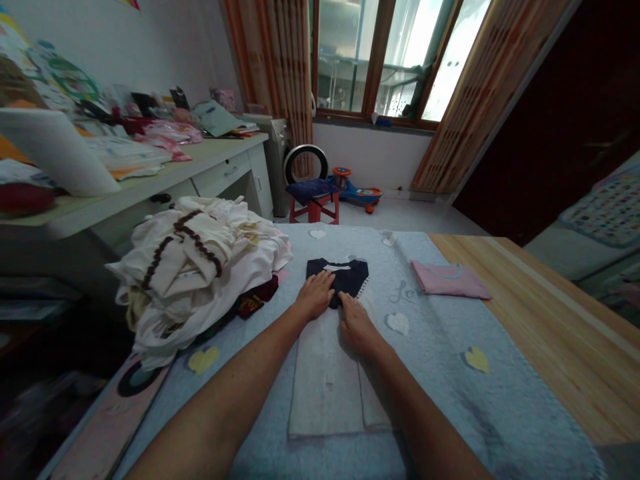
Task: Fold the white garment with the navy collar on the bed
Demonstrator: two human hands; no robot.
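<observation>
A small white garment with a navy top [327, 380] lies on a pale blue quilt [440, 380], soft and light, best taken by its hem. The left hand [315, 295] and right hand [357, 327] press flat on it, fingers [325, 280] spread, gripping nothing. A heap of white clothes [195, 277] sits left, a folded pink garment [450, 280] right.

Wooden surface [565, 333], lower right, under pale blue quilted blanket [440, 373]; on blanket: white clothes heap [185, 280] left, navy-and-white garment [330, 380] centre, folded pink top [450, 280] right.
</observation>
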